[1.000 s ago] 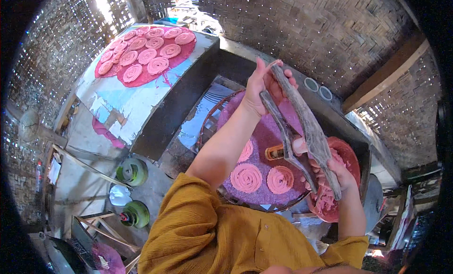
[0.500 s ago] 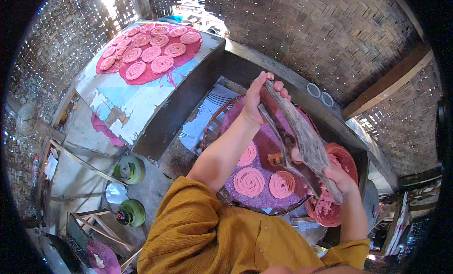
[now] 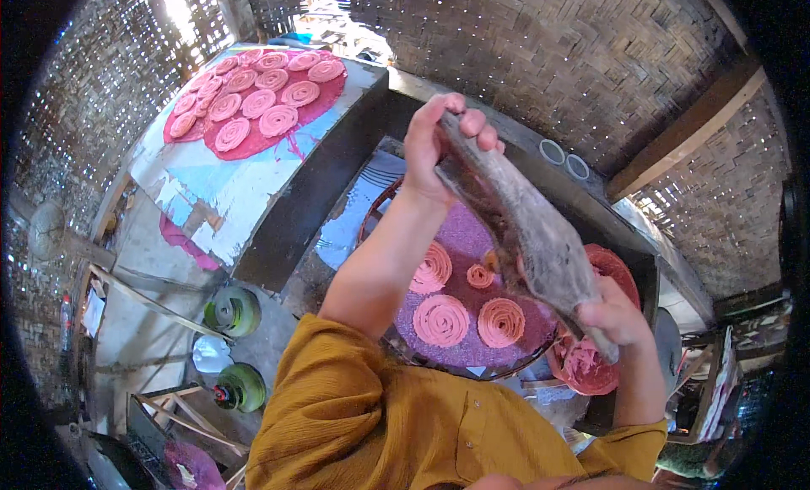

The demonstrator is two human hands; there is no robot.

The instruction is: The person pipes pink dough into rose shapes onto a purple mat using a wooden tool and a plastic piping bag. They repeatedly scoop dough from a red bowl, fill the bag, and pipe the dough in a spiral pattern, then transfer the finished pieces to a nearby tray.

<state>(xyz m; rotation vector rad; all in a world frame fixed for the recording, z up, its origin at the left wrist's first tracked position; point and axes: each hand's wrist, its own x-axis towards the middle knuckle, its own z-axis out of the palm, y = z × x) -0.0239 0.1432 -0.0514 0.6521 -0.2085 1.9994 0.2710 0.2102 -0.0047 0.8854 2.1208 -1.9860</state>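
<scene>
Both my hands grip a long, weathered wooden dough press (image 3: 548,241) made of two arms, held slantwise over a round tray. My left hand (image 3: 443,144) wraps its fingers over the far end. At the near right end my right hand (image 3: 620,313) is closed around the arms. A small pink dough spiral (image 3: 480,276) lies below the press, beside its partly hidden orange-brown spout. Larger spirals, including one at the front left (image 3: 440,320) and one at the front right (image 3: 502,322), rest on the tray's purple perforated mat (image 3: 472,347). The press hides the mat's right part.
A red basin (image 3: 582,376) of pink dough stands right of the tray. Many finished spirals lie on a red sheet (image 3: 308,119) on the block at far left. Two green gas cylinders (image 3: 240,387) stand on the floor at left. Two white rings (image 3: 553,153) sit on the back ledge.
The two arms of the press have come closer together. A small dough spiral now shows under it. My left hand has shifted a little left, and the whole view has moved slightly.
</scene>
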